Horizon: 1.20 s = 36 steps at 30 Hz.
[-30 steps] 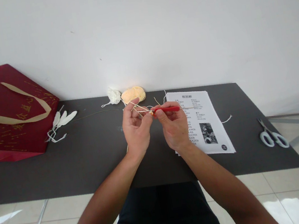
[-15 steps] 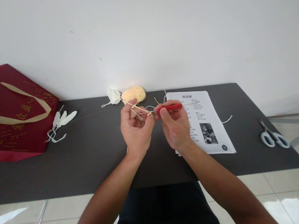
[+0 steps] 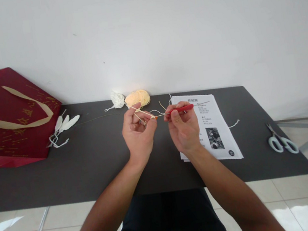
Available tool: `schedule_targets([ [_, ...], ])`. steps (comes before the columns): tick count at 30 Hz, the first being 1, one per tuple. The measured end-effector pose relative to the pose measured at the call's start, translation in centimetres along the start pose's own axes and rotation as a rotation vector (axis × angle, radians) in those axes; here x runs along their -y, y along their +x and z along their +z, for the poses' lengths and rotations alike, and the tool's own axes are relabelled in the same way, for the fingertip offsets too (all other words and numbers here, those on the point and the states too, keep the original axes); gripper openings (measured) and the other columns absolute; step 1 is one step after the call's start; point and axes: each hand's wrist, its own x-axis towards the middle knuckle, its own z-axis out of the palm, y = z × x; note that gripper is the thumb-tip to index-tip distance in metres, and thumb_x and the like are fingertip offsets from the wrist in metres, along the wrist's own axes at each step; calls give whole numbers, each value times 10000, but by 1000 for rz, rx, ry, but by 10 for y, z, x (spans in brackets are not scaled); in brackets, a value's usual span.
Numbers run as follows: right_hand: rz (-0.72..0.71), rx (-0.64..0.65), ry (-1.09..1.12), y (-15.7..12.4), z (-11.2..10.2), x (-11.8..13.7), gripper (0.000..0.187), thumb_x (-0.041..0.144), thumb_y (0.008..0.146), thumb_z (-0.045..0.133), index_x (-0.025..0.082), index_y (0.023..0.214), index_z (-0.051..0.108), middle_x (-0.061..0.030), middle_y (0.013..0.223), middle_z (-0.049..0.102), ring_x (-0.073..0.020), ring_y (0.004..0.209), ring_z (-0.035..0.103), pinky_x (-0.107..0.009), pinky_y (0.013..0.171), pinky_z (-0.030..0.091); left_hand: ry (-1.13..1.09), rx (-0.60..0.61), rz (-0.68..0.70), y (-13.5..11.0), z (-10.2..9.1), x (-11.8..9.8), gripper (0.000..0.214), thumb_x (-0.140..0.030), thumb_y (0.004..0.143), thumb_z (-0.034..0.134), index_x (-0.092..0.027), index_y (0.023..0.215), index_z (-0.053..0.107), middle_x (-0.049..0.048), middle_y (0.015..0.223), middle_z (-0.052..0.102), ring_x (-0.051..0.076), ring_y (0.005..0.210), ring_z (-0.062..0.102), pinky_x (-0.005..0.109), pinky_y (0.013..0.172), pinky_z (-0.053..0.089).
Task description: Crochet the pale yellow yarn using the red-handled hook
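Observation:
My left hand (image 3: 138,135) is closed, pinching pale yellow yarn (image 3: 145,112) that runs looped over its raised forefinger. A small bit of orange shows at the thumb tip. In my right hand (image 3: 184,128), thumb and fingers grip the red handle of a crochet hook (image 3: 183,108), its thin metal shaft pointing left toward the pinched yarn. A strand stretches between the hook's tip and my left fingertips. Whatever stitches sit under the left thumb are too small to make out. Behind my hands lie a pale yellow ball of yarn (image 3: 141,98) and a white one (image 3: 117,99).
Printed sheets (image 3: 218,121) lie partly under my right hand. Scissors (image 3: 281,140) rest at the right end of the dark table (image 3: 93,171). White crocheted pieces (image 3: 65,123) with loose tails lie beside a red gift bag (image 3: 12,117) at left.
My right hand has drawn the crochet hook a little to the right, so the gap between the hands is wider. My left hand has shifted slightly left, still pinching the yarn.

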Motion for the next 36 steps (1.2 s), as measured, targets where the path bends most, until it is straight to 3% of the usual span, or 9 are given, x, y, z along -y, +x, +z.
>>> schedule_targets([
  [21, -211, 25, -186, -5, -7, -4, 277, 337, 886, 805, 311, 987, 549, 39, 903, 717, -138, 786, 661, -303, 731, 553, 119, -68, 92, -2, 1, -6, 481, -179, 796, 830, -230, 1225, 620, -49, 771, 689, 96, 682, 629, 259, 717, 526],
  [36, -218, 29, -179, -2, -10, -4, 289, 365, 876, 815, 312, 980, 550, 42, 891, 725, -136, 763, 661, -303, 715, 559, 134, -81, 75, -3, 4, -12, 464, -175, 787, 829, -217, 1192, 607, -46, 773, 698, 92, 650, 615, 251, 705, 531],
])
